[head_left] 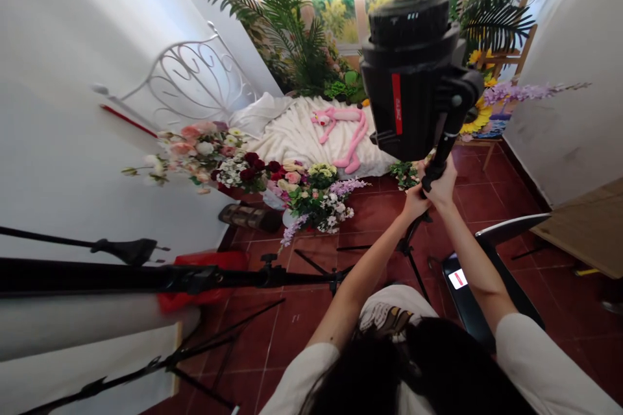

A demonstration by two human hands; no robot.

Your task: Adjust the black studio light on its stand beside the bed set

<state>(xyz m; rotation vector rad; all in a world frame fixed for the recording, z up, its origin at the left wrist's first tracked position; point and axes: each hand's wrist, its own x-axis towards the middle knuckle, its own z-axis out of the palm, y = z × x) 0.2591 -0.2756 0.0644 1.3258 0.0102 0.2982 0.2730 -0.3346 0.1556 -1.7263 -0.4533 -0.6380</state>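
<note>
A black studio light (406, 84) with a red label sits on top of a black light stand (444, 146), right in front of me. My right hand (444, 183) is closed round the pole just below the light's bracket. Slightly lower, my left hand (415, 203) is closed on the same stand, its fingers close to the right hand and partly hidden. The stand's legs spread on the floor beneath my hands.
At left, another black stand (214, 277) reaches across, with a loose plug (129, 249) above it. Artificial flowers (311, 198) stand before a white-draped bed (292, 133) bearing a pink plush toy (346, 115). A black chair (474, 311) with a phone (457, 279) is at right.
</note>
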